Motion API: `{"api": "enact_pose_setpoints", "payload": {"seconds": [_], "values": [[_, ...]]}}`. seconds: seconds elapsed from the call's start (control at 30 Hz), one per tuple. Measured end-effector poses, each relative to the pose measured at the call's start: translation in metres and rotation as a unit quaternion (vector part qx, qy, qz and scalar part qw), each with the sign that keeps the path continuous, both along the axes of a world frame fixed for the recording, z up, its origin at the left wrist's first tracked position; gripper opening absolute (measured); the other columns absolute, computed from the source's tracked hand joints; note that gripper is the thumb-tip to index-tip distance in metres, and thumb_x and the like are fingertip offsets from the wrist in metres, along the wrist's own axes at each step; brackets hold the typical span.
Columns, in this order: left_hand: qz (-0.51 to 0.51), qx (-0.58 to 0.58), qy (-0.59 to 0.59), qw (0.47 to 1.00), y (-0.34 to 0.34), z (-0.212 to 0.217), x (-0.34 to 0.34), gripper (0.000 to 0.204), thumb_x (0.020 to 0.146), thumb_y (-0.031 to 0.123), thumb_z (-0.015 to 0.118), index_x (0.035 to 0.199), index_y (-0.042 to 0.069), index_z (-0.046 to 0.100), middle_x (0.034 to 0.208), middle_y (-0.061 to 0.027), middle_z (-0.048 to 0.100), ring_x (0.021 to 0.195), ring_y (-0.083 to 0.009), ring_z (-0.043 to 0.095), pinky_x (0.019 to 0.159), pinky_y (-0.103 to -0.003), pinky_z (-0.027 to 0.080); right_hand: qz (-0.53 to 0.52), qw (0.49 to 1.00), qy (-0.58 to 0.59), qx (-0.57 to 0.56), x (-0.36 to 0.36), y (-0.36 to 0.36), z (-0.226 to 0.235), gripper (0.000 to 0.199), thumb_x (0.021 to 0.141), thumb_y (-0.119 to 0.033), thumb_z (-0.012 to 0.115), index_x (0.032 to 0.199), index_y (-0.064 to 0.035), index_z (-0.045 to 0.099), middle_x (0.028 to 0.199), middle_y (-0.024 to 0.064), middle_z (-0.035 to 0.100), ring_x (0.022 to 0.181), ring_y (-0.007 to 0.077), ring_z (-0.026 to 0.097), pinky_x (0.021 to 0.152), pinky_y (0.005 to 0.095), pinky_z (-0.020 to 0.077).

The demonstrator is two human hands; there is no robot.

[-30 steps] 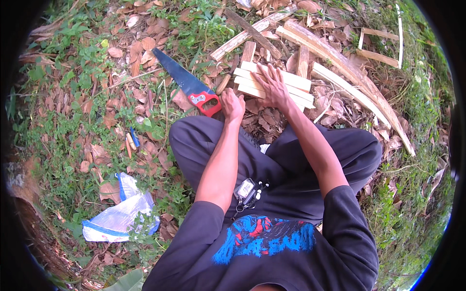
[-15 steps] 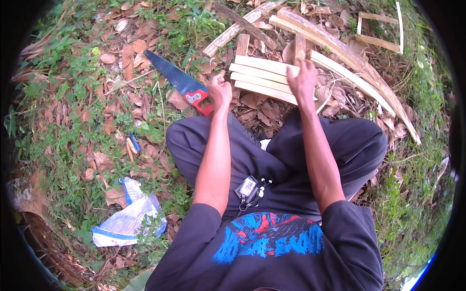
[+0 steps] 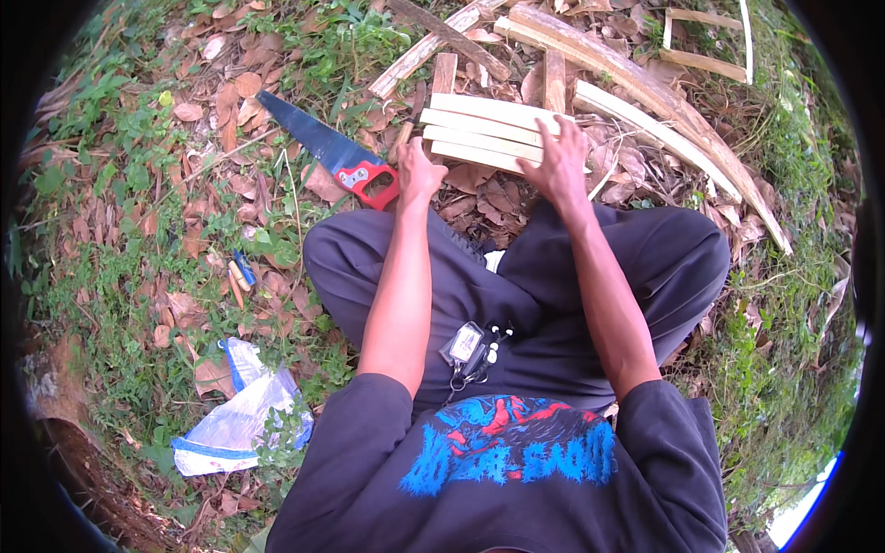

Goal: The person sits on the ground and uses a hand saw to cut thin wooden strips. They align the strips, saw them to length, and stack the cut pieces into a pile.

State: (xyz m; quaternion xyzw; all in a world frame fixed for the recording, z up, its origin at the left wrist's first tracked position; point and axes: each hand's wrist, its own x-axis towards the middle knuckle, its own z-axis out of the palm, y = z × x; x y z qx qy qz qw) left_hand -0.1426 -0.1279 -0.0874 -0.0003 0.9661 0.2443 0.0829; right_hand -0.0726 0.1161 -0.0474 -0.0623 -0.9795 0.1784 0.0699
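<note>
The setting is outdoors in soft daylight. The ground (image 3: pixel 138 267) is green grass thick with dry brown leaves. Rough split timber offcuts (image 3: pixel 645 88) lie scattered at the top, a crumpled plastic bag (image 3: pixel 235 424) at lower left, and denser weeds (image 3: pixel 784 369) grow on the right.

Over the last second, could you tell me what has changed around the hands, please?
The right hand slid from the middle of the pale wooden slats to their right end, fingers spread on top. The left hand stayed closed at their left end. The saw and plastic bag stayed put.
</note>
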Motion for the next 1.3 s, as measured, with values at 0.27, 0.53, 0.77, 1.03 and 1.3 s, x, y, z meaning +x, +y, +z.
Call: {"api": "enact_pose_setpoints", "payload": {"seconds": [0.27, 0.53, 0.77, 1.03, 1.3], "values": [[-0.048, 0.043, 0.067, 0.996, -0.003, -0.007, -0.007, 0.063, 0.062, 0.009, 0.080, 0.116, -0.004, 0.051, 0.113, -0.0248, 0.059, 0.109, -0.0401, 0.056, 0.096, -0.044, 0.044, 0.128, 0.991, -0.012, 0.040, -0.019, -0.068, -0.031, 0.090, 0.074, -0.020, 0.071, 0.150, -0.0316, 0.025, 0.158, 0.0135, 0.013, 0.145, 0.0402, 0.012, 0.115, 0.0597, 0.0097], [-0.038, 0.055, 0.108, 0.992, 0.009, -0.011, -0.016, 0.063, 0.062, 0.011, 0.078, 0.119, -0.004, 0.054, 0.122, -0.0245, 0.057, 0.121, -0.0368, 0.050, 0.104, -0.041, 0.039, 0.119, 0.991, 0.030, 0.060, -0.033, -0.058, -0.054, 0.076, 0.082, -0.010, 0.055, 0.150, -0.0318, 0.027, 0.158, 0.0109, 0.018, 0.145, 0.0366, 0.017, 0.116, 0.0582, 0.0117], [-0.037, 0.028, 0.060, 0.997, 0.003, -0.005, -0.017, 0.058, 0.067, 0.018, 0.077, 0.117, -0.001, 0.056, 0.116, -0.0208, 0.060, 0.114, -0.0345, 0.054, 0.099, -0.040, 0.043, 0.118, 0.990, 0.031, 0.064, -0.029, -0.057, -0.051, 0.073, 0.086, -0.033, 0.062, 0.150, -0.0329, 0.026, 0.157, 0.0087, 0.021, 0.144, 0.0334, 0.019, 0.116, 0.0550, 0.0142], [0.063, 0.139, 0.078, 0.985, 0.007, -0.007, -0.015, 0.041, 0.076, 0.014, 0.064, 0.113, -0.004, 0.057, 0.101, -0.0218, 0.065, 0.097, -0.0311, 0.063, 0.088, -0.038, 0.048, 0.152, 0.982, 0.039, 0.106, -0.031, -0.055, -0.049, 0.070, 0.088, -0.038, 0.059, 0.149, -0.0274, 0.028, 0.156, 0.0105, 0.022, 0.144, 0.0328, 0.019, 0.117, 0.0550, 0.0131], [0.162, 0.266, -0.049, 0.949, 0.015, 0.006, -0.008, 0.028, 0.083, 0.013, 0.065, 0.104, -0.004, 0.059, 0.081, -0.0129, 0.070, 0.063, -0.0158, 0.069, 0.058, -0.029, 0.054, 0.092, 0.995, 0.045, 0.023, -0.043, -0.024, -0.035, 0.090, 0.072, -0.066, 0.065, 0.148, -0.0303, 0.033, 0.157, 0.0163, 0.017, 0.144, 0.0396, 0.014, 0.114, 0.0617, 0.0073]]}}
